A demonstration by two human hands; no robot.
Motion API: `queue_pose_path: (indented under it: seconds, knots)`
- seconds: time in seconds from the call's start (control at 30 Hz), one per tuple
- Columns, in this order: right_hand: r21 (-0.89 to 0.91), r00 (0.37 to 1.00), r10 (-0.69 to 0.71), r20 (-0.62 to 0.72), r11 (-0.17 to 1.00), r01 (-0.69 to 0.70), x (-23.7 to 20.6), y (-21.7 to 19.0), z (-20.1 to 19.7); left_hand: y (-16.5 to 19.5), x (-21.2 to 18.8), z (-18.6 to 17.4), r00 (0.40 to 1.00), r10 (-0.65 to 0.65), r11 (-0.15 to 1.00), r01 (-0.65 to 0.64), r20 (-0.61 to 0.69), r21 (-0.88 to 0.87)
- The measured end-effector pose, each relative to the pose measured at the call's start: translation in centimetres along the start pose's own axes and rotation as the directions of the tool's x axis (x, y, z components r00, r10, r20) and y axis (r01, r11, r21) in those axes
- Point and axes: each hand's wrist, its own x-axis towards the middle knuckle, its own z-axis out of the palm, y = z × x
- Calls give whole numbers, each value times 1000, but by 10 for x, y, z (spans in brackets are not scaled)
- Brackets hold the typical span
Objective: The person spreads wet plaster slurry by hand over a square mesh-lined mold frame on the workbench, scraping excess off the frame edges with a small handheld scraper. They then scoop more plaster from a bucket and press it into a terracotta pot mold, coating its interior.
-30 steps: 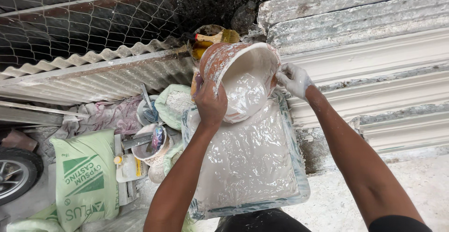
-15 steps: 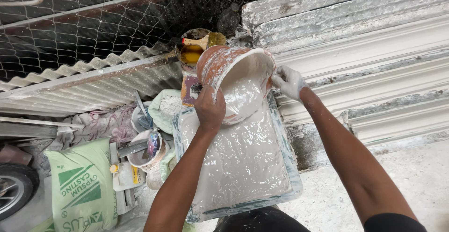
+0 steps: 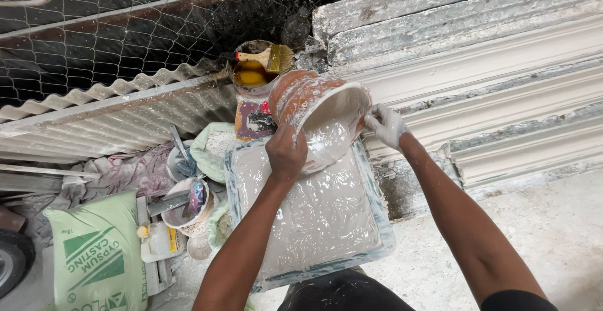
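Tipped toward six o'clock, the orange bucket (image 3: pixel 314 107) is gripped by the left hand (image 3: pixel 287 154) at its near rim and the right hand (image 3: pixel 384 124) at three o'clock. Plaster already covers the mould tray (image 3: pixel 377 223); some remains inside the bucket.

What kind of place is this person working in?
Probably a small plaster-casting yard: both hands tip a bucket of wet plaster into a flat mould, beside a green plaster sack and stacked white cornice mouldings.
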Motion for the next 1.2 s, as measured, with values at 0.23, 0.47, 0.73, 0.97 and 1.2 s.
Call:
queue_pose_path:
  seconds: [0.23,0.47,0.73,0.97,1.2]
  knots:
    - [-29,997,76,-9,997,-77,-47,3,1,22,-22,-10,999,19,999,-18,50,-27]
    - [-8,993,99,-61,995,-100,-99,7,-1,49,-47,-23,994,42,998,-37,99,-52]
    - [69,998,31,-58,997,-27,-154,32,1,81,-78,-41,988,58,996,-48,144,-71]
    - [-33,992,108,-60,993,-110,-192,43,0,108,-103,-58,982,61,996,-50,180,-70]
    - [-57,995,97,12,994,-96,-220,59,-8,134,-123,-75,986,62,997,-53,152,-63]
